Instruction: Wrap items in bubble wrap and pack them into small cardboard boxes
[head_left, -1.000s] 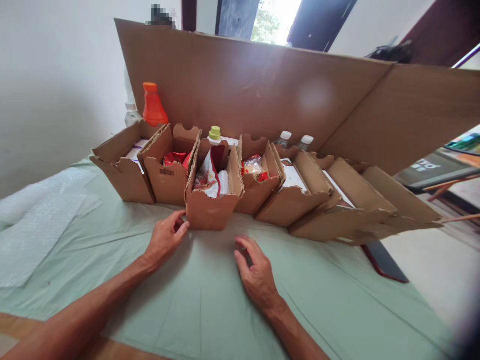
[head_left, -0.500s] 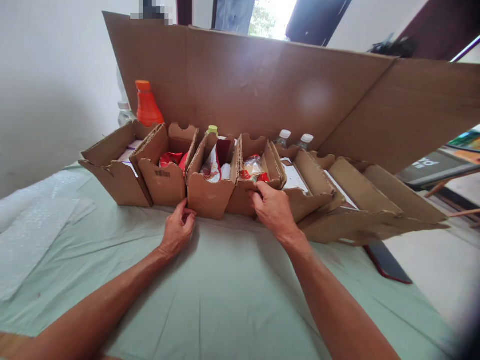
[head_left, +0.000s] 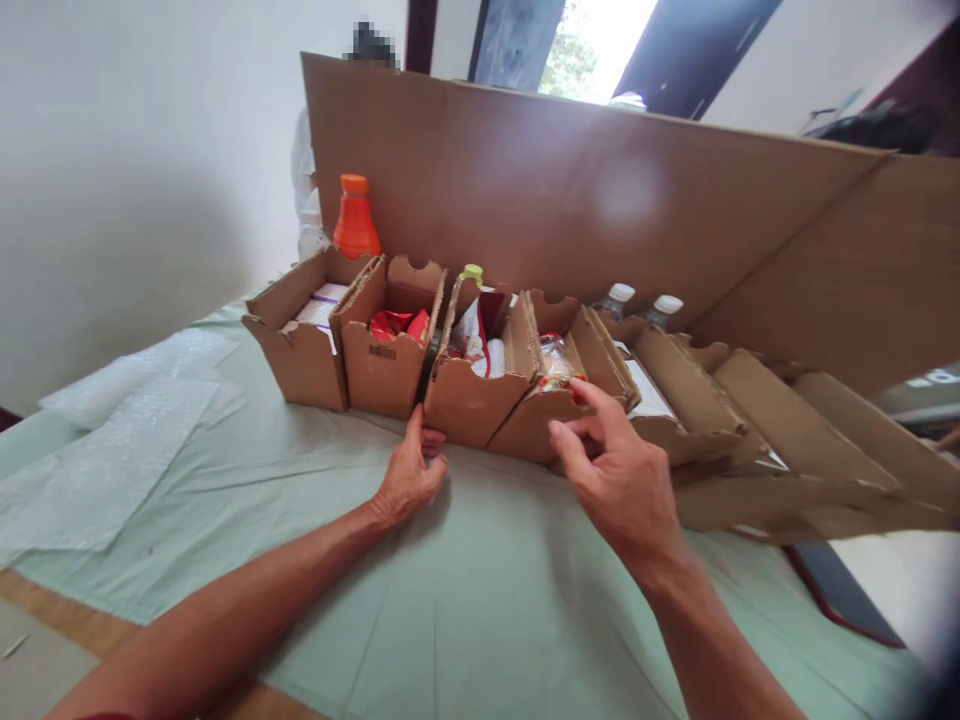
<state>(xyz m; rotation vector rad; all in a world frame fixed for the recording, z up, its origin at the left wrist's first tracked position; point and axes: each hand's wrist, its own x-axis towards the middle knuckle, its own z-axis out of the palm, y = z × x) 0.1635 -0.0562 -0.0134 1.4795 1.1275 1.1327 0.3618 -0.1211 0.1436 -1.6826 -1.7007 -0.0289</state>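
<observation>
Several open-topped cardboard boxes stand in a row. My left hand has its index finger stretched to the foot of the gap between the second box and the third box; its other fingers are loosely bent, holding nothing visible. In front of the fourth box, my right hand is open, thumb and index finger apart, the fingertip near the front rim. Red packets lie in the second box, and a red-and-white packet in the third. A clear-and-red packet sits in the fourth.
Behind the row rises a tall cardboard panel. An orange bottle and white-capped bottles stand before it. Bubble wrap lies left on the green cloth. A dark flat object lies at right.
The gap between the second and third boxes has widened. My right hand has come away from the fourth box's rim and its fingers have spread. The view has turned left.
</observation>
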